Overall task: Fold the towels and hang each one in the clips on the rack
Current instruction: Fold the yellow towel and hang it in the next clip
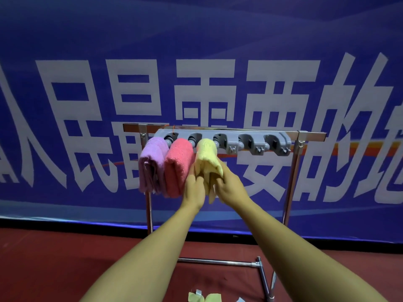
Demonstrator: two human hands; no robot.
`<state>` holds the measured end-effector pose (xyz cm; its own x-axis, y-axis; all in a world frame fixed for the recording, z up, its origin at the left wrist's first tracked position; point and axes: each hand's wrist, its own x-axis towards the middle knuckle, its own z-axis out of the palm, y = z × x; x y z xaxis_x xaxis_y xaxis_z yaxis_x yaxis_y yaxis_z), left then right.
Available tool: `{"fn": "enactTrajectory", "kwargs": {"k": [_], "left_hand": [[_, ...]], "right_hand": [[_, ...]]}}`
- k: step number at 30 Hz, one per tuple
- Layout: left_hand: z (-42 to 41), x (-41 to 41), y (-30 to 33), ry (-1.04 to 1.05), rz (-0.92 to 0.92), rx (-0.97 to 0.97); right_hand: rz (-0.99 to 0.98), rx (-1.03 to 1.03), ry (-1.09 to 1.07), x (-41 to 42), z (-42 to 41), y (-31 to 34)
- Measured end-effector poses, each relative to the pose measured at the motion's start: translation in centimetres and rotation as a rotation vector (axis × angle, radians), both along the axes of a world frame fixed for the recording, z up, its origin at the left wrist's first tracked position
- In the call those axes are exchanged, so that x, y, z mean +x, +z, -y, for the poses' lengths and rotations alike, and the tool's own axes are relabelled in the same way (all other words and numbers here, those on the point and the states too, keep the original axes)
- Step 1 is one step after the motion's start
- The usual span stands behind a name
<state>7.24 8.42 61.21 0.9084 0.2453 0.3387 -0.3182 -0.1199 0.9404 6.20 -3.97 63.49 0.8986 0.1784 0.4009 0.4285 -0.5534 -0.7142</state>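
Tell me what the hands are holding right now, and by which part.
Both hands hold the yellow towel, which hangs from the third clip of the grey clip rack. The left hand and right hand grip its lower hanging part, below the clip.

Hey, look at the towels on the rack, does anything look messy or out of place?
The yellow towel in the third clip hangs looser than the purple towel and pink towel, its lower end bunched and splayed where the left hand and right hand hold it. Yellow-green cloth also lies on the floor.
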Motion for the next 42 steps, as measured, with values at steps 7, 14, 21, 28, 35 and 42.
{"fn": "enactTrajectory", "kwargs": {"k": [7, 14, 21, 28, 35, 42], "left_hand": [[-0.6, -1.1, -0.4, -0.192, -0.117, -0.347], [-0.1, -1.0, 1.2, -0.163, -0.295, -0.294], [-1.2, -3.5, -0.2, -0.195, -0.278, -0.259], [-2.6, -10.4, -9.3, -0.235, -0.449, 0.034], [-4.3, -13.1, -21.4, -0.293, -0.515, 0.568], [-6.3, -10.9, -30.7, -0.415, -0.626, 0.946]], "right_hand": [[-0.112, 0.215, 0.185, -0.5, 0.4, -1.4], [-0.229, 0.309, 0.089, -0.9, -1.9, 0.2], [-0.206, 0.269, 0.046, -2.2, -1.2, -1.2], [-0.255, 0.152, -0.139, -7.2, 1.9, -10.0], [-0.340, -0.390, -0.046, -9.1, 4.3, -23.2], [-0.393, -0.699, 0.050, -8.9, 6.3, -33.9]]}}
